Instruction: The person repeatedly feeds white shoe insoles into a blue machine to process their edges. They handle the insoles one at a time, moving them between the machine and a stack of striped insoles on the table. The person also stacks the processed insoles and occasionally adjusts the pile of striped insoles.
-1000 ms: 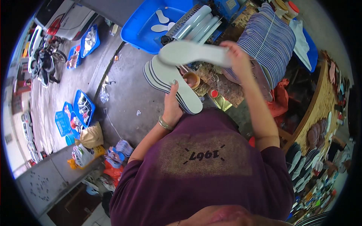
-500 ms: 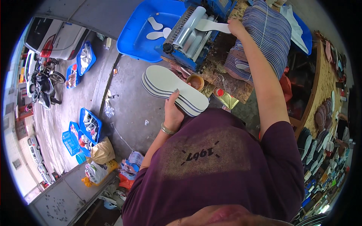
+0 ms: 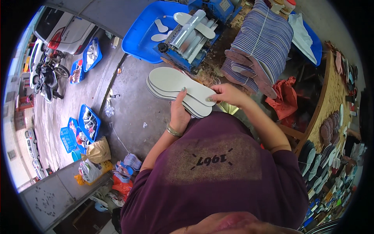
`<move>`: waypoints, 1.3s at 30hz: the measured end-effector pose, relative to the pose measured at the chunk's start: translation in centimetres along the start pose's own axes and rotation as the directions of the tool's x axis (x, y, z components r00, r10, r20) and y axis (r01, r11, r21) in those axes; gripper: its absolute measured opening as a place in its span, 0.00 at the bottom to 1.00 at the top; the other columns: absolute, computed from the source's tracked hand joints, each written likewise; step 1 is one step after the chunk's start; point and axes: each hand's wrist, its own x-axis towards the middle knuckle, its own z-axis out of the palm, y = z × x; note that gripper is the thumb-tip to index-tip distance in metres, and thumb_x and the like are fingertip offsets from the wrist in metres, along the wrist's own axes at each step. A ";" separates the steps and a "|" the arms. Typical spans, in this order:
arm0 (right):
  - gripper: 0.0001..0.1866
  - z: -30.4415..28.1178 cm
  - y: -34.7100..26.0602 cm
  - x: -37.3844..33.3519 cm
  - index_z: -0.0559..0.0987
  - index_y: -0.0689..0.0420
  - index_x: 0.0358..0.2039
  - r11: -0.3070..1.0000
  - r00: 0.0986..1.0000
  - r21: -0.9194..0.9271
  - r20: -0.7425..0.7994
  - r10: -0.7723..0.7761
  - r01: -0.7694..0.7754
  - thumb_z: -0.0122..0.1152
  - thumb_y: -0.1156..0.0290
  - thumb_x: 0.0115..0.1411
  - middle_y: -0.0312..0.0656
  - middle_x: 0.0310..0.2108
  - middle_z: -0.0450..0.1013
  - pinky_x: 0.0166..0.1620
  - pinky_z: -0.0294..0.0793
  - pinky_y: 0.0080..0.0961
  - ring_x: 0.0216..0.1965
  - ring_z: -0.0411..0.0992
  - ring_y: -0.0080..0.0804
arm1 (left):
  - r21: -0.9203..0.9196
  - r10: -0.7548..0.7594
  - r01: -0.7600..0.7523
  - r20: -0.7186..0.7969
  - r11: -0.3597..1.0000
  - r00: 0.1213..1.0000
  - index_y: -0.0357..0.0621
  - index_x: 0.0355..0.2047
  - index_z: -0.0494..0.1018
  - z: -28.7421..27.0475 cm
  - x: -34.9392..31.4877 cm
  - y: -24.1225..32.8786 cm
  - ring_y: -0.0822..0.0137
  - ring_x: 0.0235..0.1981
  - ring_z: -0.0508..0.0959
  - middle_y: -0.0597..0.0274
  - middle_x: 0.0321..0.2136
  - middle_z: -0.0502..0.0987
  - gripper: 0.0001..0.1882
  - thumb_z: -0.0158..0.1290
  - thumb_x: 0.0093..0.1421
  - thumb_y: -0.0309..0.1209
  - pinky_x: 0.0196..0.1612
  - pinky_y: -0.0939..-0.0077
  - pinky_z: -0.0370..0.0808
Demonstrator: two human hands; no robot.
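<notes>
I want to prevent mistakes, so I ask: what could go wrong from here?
The left hand supports an uneven stack of insoles, so lower ones might slide out. The right hand is at the end of the top insole and may drag its neighbour along. Another insole lies in the roller machine with no hand on it; it could jam unnoticed.

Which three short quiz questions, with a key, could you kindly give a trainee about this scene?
1. What colour is the tub next to the roller machine? A) red B) blue C) green

2. True or false: the right hand is touching the white insoles that the left hand holds.

3. Fill in: the large striped stack is bound with a pale ____.

Key: 1. B; 2. True; 3. string.
</notes>
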 end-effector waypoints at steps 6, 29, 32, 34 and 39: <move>0.19 -1.2 2.2 -3.9 0.73 0.62 0.50 0.995 0.967 0.006 -0.236 -0.094 0.098 0.57 0.72 0.58 0.34 0.35 0.74 0.32 0.70 0.17 0.30 0.69 0.17 | -0.038 0.024 -0.026 -0.063 0.999 0.998 0.36 0.48 0.66 2.2 -2.0 -3.9 0.64 0.44 0.75 0.58 0.42 0.74 0.17 0.49 0.62 0.32 0.49 0.68 0.73; 0.17 -8.1 -1.4 -2.2 0.72 0.60 0.53 0.969 0.807 -0.039 -0.545 -0.227 0.246 0.47 0.75 0.65 0.40 0.40 0.75 0.29 0.75 0.18 0.30 0.73 0.22 | -0.044 -0.024 0.022 -0.038 0.999 0.999 0.37 0.52 0.66 1.6 -4.2 -5.7 0.63 0.47 0.75 0.56 0.46 0.74 0.20 0.45 0.65 0.38 0.52 0.65 0.72; 0.18 -9.8 -3.6 -0.8 0.71 0.59 0.55 0.989 0.773 -0.002 -0.624 -0.118 0.150 0.45 0.74 0.66 0.41 0.41 0.75 0.32 0.76 0.17 0.31 0.75 0.26 | -0.054 -0.072 0.072 0.002 0.996 0.997 0.36 0.53 0.65 1.2 -2.1 -4.1 0.63 0.48 0.74 0.56 0.47 0.74 0.22 0.44 0.66 0.39 0.52 0.65 0.71; 0.18 -11.3 -4.9 0.4 0.70 0.61 0.55 0.995 0.742 -0.032 -0.664 -0.092 0.096 0.45 0.73 0.66 0.44 0.42 0.75 0.31 0.77 0.19 0.31 0.76 0.30 | -0.058 -0.122 0.125 0.052 0.990 0.991 0.36 0.54 0.64 0.8 -0.7 -3.1 0.63 0.49 0.73 0.55 0.48 0.73 0.22 0.44 0.65 0.38 0.53 0.64 0.71; 0.19 -14.4 -7.5 4.1 0.67 0.67 0.56 0.999 0.691 -0.005 -0.723 -0.030 0.038 0.44 0.75 0.65 0.52 0.42 0.74 0.30 0.78 0.20 0.30 0.77 0.35 | -0.152 -0.146 0.171 0.161 0.973 0.976 0.35 0.54 0.64 0.8 1.6 -1.5 0.60 0.51 0.72 0.54 0.49 0.72 0.22 0.42 0.63 0.35 0.56 0.63 0.68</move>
